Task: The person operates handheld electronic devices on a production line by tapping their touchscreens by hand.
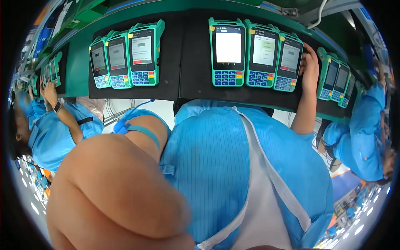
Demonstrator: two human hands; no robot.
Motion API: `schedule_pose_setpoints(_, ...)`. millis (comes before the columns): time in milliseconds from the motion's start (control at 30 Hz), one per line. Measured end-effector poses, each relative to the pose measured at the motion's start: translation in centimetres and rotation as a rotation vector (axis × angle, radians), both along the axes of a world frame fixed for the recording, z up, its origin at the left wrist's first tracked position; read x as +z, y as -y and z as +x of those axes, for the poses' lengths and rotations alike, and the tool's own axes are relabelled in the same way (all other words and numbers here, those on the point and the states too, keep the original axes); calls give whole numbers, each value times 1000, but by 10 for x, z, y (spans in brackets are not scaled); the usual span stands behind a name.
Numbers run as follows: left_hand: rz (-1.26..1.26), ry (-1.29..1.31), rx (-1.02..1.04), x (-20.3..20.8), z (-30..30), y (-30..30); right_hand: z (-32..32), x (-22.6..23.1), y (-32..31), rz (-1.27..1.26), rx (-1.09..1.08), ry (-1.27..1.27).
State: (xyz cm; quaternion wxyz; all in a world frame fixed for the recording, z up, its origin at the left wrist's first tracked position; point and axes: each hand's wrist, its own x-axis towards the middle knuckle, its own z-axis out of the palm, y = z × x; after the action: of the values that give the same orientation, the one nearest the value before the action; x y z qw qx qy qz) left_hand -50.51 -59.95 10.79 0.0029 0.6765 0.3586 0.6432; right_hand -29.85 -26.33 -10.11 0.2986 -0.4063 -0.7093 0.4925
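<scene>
My right hand rests at the right edge of a green-cased payment terminal, its loosely bent fingers apart and touching the side. To the left of that terminal lie two more payment terminals, one with a list on its screen and one with a bright white screen. All three have blue keypads and lie face up. Very large and blurred, my left hand is raised close to the camera; its fingers cannot be made out. A teal strap with a blue cord circles my left arm.
Three more payment terminals lie on the left of the black mat. Further terminals lie beyond the mat at right. Co-workers in blue sit at left and right. A green rack stands at back left.
</scene>
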Motion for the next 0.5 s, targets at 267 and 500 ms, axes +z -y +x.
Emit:
schedule_pose_setpoints(267,104,-20,41,-4,2,12,1,-5,-3,11,-10,-21)
schedule_pose_setpoints(500,155,-36,61,-10,0,9,3,-6,-3,50,5,-20)
